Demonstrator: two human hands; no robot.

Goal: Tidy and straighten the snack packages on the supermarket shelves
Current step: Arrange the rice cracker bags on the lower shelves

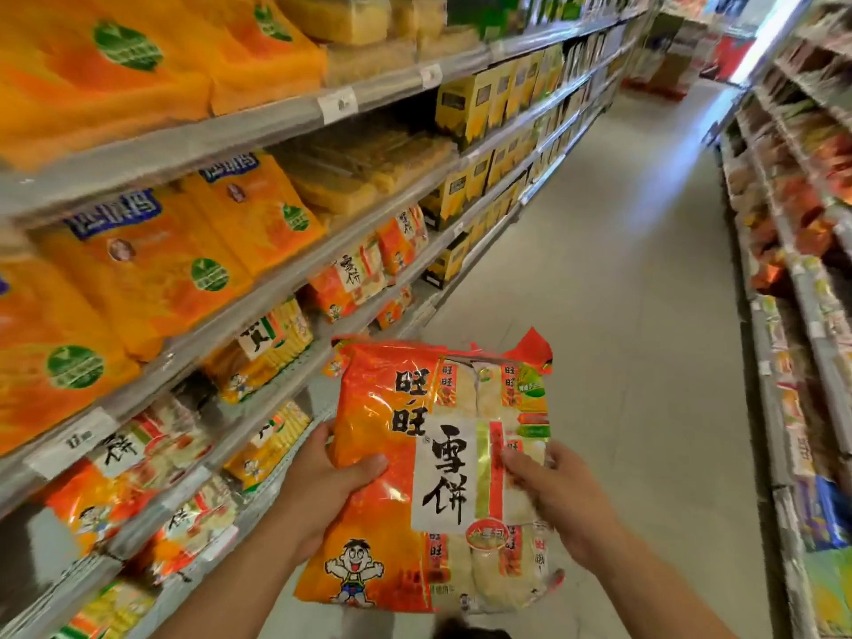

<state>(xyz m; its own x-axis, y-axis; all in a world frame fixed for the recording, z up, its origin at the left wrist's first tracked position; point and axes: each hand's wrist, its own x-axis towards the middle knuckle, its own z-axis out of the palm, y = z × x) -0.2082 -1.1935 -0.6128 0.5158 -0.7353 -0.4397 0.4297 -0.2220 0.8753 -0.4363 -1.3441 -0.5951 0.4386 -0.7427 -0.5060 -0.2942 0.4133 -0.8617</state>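
Both hands' fingers [369, 465] clamped round snack bag [392, 431] (upright)

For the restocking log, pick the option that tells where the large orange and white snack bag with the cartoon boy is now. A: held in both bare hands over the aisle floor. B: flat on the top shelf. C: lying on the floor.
A: the left hand and right hand grip the sides of the large orange and white snack bag, clear of the shelves.

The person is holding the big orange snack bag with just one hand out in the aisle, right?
Not quite. The head view shows both hands on the orange snack bag: the left hand grips its left edge and the right hand its right edge. It is held out in the aisle.
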